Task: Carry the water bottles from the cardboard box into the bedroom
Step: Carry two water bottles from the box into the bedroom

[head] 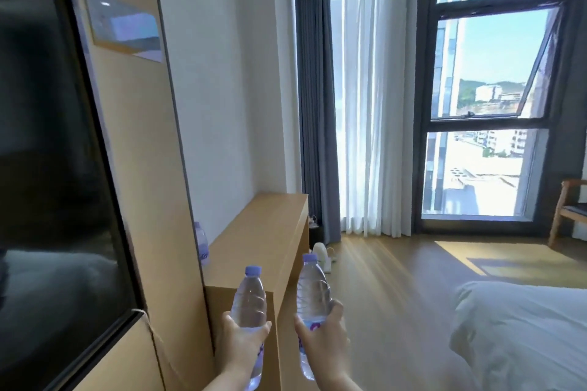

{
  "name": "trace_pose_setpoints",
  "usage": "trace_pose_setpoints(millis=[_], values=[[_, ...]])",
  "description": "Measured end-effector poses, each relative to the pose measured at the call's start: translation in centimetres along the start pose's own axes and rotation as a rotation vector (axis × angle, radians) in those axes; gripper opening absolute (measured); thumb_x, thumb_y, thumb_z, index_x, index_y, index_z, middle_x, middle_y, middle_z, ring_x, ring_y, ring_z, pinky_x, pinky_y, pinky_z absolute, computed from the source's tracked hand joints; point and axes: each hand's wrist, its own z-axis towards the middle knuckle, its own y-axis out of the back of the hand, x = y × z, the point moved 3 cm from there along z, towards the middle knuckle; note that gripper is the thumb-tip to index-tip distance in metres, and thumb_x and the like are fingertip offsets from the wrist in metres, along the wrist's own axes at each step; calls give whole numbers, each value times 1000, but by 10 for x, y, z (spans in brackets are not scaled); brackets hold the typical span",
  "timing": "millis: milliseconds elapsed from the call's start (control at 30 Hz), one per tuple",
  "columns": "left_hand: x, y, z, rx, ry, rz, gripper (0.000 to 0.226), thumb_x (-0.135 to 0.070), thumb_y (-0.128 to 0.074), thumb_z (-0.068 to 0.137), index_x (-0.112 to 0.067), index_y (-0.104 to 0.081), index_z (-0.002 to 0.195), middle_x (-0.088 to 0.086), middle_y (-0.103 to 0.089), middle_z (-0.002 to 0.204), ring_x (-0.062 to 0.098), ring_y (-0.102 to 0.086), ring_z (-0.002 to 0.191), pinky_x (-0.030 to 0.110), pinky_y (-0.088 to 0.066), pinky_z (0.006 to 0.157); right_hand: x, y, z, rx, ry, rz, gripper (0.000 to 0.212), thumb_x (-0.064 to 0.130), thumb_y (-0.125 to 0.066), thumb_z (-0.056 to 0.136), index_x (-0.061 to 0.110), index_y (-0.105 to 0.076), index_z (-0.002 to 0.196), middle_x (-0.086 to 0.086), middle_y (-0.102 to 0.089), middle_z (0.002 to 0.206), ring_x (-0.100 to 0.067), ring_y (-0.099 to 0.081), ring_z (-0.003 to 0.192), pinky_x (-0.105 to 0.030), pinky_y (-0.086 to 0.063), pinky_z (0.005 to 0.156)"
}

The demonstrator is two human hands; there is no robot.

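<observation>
My left hand [239, 343] grips a clear water bottle [248, 298] with a pale purple cap, held upright in front of me. My right hand [324, 338] grips a second clear water bottle [312, 289] of the same kind, also upright. Both bottles hang over the near end of a low wooden cabinet [270, 232] along the left wall. A third water bottle [201, 243] stands on that cabinet's top, close to the wall panel. No cardboard box is in view.
A black television [54, 168] hangs on the wooden wall panel at left. A white bed [521, 336] fills the lower right. Wooden floor [397, 263] runs toward curtains and a tall window [489, 92]. A wooden chair [568, 209] stands at the far right.
</observation>
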Motion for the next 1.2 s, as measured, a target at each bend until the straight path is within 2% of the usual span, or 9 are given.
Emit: trace_pose_setpoints(millis=[133, 267, 367, 500, 667, 733, 833, 1067, 1200], values=[[-19, -53, 68, -50, 40, -8, 57, -20, -86, 68, -12, -39, 99, 4, -58, 87, 15, -56, 74, 28, -39, 70, 4, -16, 98, 91, 4, -3, 77, 53, -73, 73, 25, -32, 132, 6, -55, 116, -16, -63, 93, -32, -51, 83], [-48, -90, 130, -94, 52, 8, 56, -18, -85, 67, -5, -46, 105, 9, -63, 89, 22, -60, 75, 26, -38, 61, 26, -32, 185, 138, 79, -1, 62, 50, -70, 76, 31, -35, 124, 16, -51, 97, -11, -60, 81, -30, -45, 68], [-60, -104, 172, -155, 77, 25, 57, -22, -84, 70, -7, -41, 104, 5, -58, 84, 15, -55, 68, 22, -35, 51, 39, -59, 234, 186, 121, -25, 55, 51, -68, 78, 33, -35, 119, 16, -47, 93, -9, -58, 78, -24, -39, 58], [-67, -120, 231, -211, 48, 74, 62, -33, -82, 71, -18, -30, 101, -5, -53, 83, 6, -49, 67, 17, -34, 51, 52, -102, 292, 236, 117, -19, 53, 55, -68, 76, 30, -34, 108, 11, -56, 94, -10, -59, 76, -32, -44, 62], [-60, -133, 320, -285, 63, 54, 59, -36, -79, 72, -24, -29, 101, -7, -51, 83, 17, -57, 75, 41, -57, 69, 69, -169, 360, 302, 179, -29, 49, 54, -68, 76, 34, -33, 104, 19, -51, 84, 2, -53, 66, -23, -34, 49], [-60, -136, 356, -319, 64, 22, 58, -36, -78, 73, -23, -32, 105, -9, -49, 82, 13, -55, 73, 35, -54, 62, 77, -193, 385, 321, 195, -35, 47, 54, -68, 76, 33, -35, 102, 17, -52, 84, 0, -54, 64, -23, -34, 47], [-65, -138, 404, -378, 48, 61, 60, -41, -77, 73, -21, -31, 106, -13, -48, 77, 1, -46, 65, 21, -35, 51, 90, -226, 420, 344, 227, -48, 45, 52, -69, 75, 34, -33, 95, 15, -55, 81, -2, -57, 60, -24, -37, 45], [-69, -128, 486, -467, 107, 76, 58, -40, -78, 72, -16, -34, 100, -2, -59, 77, 22, -62, 79, 29, -43, 61, 125, -298, 472, 439, 260, -24, 46, 49, -69, 75, 34, -33, 99, 13, -56, 85, -4, -58, 63, -25, -38, 48], [-62, -119, 514, -566, 152, 86, 57, -42, -78, 71, -14, -37, 100, 1, -58, 76, 12, -57, 65, 24, -35, 49, 132, -342, 489, 535, 279, -17, 47, 49, -68, 72, 30, -37, 102, 11, -60, 84, -8, -61, 65, -27, -43, 53]])
